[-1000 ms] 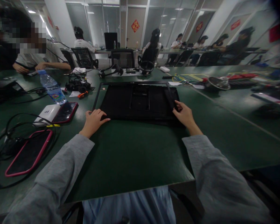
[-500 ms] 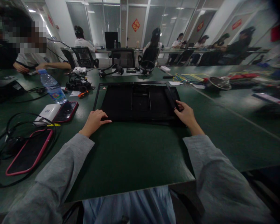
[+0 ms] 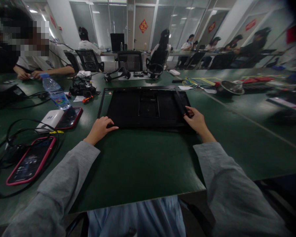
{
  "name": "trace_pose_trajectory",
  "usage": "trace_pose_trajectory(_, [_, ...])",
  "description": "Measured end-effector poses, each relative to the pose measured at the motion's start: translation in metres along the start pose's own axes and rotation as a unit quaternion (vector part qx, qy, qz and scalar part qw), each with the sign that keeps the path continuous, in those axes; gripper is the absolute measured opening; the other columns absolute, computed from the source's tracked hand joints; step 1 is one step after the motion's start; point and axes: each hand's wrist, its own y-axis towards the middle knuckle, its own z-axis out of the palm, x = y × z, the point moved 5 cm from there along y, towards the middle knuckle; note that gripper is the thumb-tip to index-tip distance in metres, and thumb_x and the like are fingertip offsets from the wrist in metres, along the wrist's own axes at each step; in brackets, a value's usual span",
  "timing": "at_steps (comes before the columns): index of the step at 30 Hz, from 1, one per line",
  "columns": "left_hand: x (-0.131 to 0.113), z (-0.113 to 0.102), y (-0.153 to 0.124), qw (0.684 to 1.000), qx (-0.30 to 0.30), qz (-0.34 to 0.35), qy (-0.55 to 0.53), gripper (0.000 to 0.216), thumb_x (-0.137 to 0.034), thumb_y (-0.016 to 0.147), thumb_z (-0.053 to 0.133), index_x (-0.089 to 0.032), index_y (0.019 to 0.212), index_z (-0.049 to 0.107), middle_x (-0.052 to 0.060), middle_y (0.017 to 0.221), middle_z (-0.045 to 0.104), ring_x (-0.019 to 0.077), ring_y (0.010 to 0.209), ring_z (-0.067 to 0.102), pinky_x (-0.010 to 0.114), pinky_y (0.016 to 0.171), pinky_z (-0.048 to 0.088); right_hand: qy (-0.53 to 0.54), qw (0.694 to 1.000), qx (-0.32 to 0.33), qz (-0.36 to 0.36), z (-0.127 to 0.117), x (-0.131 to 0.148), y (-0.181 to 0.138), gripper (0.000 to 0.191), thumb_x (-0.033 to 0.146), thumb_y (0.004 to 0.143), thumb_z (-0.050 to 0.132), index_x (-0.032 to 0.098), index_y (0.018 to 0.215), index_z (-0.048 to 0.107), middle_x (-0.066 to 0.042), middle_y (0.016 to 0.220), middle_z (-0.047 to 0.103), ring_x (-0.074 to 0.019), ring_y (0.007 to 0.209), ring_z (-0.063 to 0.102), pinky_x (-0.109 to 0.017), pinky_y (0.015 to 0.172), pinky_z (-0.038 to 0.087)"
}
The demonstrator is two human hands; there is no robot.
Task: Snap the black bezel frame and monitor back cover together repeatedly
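A large flat black panel [image 3: 148,108] lies face down on the green table [image 3: 138,164], inside a thin black frame [image 3: 101,102]. My left hand [image 3: 100,129] rests on the panel's near left corner, fingers bent and pressing on its edge. My right hand [image 3: 197,122] is at the near right corner, thumb and fingers pinched round a narrow black strip [image 3: 182,103] that runs along the panel's right side.
At left lie a water bottle [image 3: 55,92], a white box [image 3: 50,119], two phones in red cases [image 3: 29,161] and black cables [image 3: 5,144]. A headset [image 3: 117,74] and camera gear [image 3: 82,89] sit beyond the panel. Other people sit at the far tables.
My hands have hardly moved; the right one has shifted slightly along the strip. The screen of the near phone at left has lit up.
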Motion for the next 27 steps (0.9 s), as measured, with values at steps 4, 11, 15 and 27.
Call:
trace_pose_trajectory(4, [-0.003,-0.005,-0.001,0.999,-0.035,-0.027,0.018,0.04,-0.059,0.101,0.051,-0.024,0.109,0.067,0.009,0.109,0.07,0.0275,0.105,0.062,0.043,0.092,0.046,-0.003,1.0,0.001,0.002,-0.001,0.003,-0.001,0.058,0.035,0.076,0.069,0.019,0.132,0.069,-0.009,0.099,0.071,-0.0249,0.087,0.067,-0.049,0.094,0.058])
trace_pose_trajectory(11, [0.003,-0.014,-0.006,0.982,-0.14,-0.115,0.062,0.044,-0.046,0.099,0.056,-0.018,0.132,0.057,0.018,0.135,0.06,0.0354,0.128,0.055,0.049,0.104,0.045,-0.022,1.0,0.0,-0.01,0.0,0.003,-0.001,0.058,0.031,0.077,0.066,0.017,0.133,0.068,-0.01,0.098,0.071,-0.0246,0.084,0.067,-0.047,0.093,0.058])
trace_pose_trajectory(15, [0.016,-0.015,-0.009,0.965,-0.16,-0.195,0.068,0.04,-0.038,0.096,0.057,-0.017,0.13,0.059,0.018,0.128,0.063,0.0367,0.126,0.056,0.051,0.102,0.047,-0.029,0.999,-0.001,-0.023,0.002,-0.002,0.0,0.058,0.032,0.077,0.066,0.016,0.133,0.068,-0.009,0.096,0.071,-0.0233,0.081,0.066,-0.046,0.09,0.059])
trace_pose_trajectory(27, [0.033,-0.01,-0.013,0.948,-0.122,-0.294,0.015,0.052,-0.035,0.095,0.057,-0.013,0.142,0.056,0.021,0.137,0.058,0.0365,0.121,0.063,0.049,0.1,0.052,-0.031,0.999,-0.01,-0.022,0.004,-0.005,0.001,0.058,0.029,0.076,0.065,0.015,0.133,0.068,-0.009,0.096,0.071,-0.022,0.078,0.065,-0.045,0.088,0.06])
